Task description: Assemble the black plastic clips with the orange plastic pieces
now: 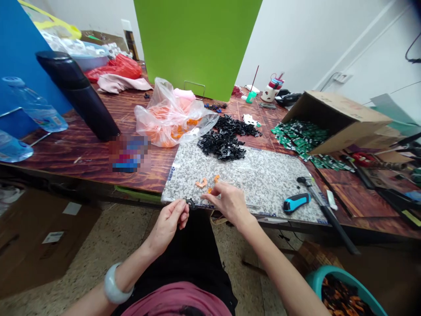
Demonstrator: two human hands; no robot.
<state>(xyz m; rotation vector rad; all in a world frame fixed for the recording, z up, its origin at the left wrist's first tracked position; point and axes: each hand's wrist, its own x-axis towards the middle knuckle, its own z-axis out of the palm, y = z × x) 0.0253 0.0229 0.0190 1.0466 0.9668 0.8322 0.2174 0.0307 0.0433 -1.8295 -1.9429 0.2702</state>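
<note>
My left hand (pixel 173 215) pinches a small black part (pixel 190 203) at the front edge of the speckled grey board (pixel 266 175). Just right of it, my right hand (pixel 228 202) is over the board with thumb and fingers close around an orange piece (pixel 209 190). Two more orange pieces, one curved (pixel 201 182) and one smaller (pixel 216 178), lie on the board beyond my fingers. A heap of black parts (pixel 222 142) covers the board's back left. Behind and left of that heap sits a clear plastic bag (pixel 158 120) of orange parts.
A blue-handled tool (pixel 296 202) and a hammer-like tool (pixel 324 208) lie at the board's right. Green circuit boards (pixel 301 136) spill from a tipped cardboard box (pixel 342 114). A dark bottle (pixel 79 96) stands left. A teal bucket (pixel 317 276) holds parts below right.
</note>
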